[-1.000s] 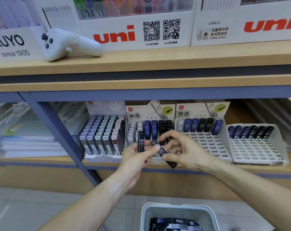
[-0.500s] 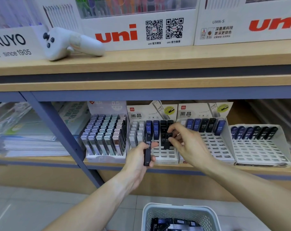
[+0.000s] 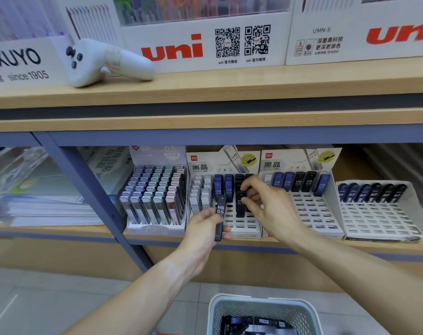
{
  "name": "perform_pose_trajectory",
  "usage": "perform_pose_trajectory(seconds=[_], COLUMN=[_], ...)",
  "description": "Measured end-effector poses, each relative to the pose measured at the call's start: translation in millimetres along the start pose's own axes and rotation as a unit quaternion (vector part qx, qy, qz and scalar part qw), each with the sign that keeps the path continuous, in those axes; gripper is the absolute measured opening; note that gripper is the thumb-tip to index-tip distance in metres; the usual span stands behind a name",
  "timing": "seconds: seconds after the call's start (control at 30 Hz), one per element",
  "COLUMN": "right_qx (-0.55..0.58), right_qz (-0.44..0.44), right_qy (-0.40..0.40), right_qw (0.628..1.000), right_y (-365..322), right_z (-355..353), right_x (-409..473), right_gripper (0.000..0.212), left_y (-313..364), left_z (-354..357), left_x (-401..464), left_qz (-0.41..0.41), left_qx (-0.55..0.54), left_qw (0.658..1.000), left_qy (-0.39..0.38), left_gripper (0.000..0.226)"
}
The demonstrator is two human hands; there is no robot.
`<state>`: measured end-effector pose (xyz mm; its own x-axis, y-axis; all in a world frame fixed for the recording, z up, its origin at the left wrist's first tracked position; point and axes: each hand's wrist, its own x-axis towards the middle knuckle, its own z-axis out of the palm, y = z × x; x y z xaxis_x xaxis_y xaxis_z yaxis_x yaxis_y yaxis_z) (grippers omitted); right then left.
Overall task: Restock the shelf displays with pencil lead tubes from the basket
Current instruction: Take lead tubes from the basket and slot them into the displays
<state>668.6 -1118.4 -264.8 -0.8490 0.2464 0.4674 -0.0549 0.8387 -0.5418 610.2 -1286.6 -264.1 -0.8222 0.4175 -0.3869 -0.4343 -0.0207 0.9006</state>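
Below, basket [image 3: 263, 310] of lead tubes; both hands pinching black tubes at the part-filled display tray [image 3: 241, 226].

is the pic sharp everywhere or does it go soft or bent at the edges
Head view: sharp at centre, the HB 0.5 print on the tube in the left hand reads clearly; the stacked paper at left is smeared; the upper shelf edge bows from wide-angle distortion.

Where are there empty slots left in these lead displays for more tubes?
Most room: the far-right display, bare below its single back row. The second-from-right display is likewise open in front. The middle display, where the right hand sets a black tube, has free front rows. The leftmost display is packed.
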Motion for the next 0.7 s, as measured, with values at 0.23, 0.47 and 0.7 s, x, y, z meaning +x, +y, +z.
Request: perform_pose_trajectory(seconds=[0.23, 0.47, 0.7], right_qx=[-0.036, -0.073, 0.166], right_qz=[0.006, 0.002, 0.126], right_qy=[-0.023, -0.001, -0.036], right_qw=[0.999, 0.997, 0.977], right_y=[3.8, -3.4, -21.8], right_z=[10.5, 4.8, -11.8], right_x=[-2.0, -4.2, -18.0], right_gripper=[0.024, 0.029, 0.029], left_y=[0.1, -4.1, -8.0], left_z=[-2.3, -9.2, -5.5], left_x=[-3.8, -2.5, -2.8], left_qz=[0.014, 0.035, 0.065], left_qx=[0.019, 0.087, 0.120], left_qw=[1.000, 0.995, 0.988], left_qy=[-0.012, -0.018, -0.072], left_gripper=[0.024, 0.026, 0.023])
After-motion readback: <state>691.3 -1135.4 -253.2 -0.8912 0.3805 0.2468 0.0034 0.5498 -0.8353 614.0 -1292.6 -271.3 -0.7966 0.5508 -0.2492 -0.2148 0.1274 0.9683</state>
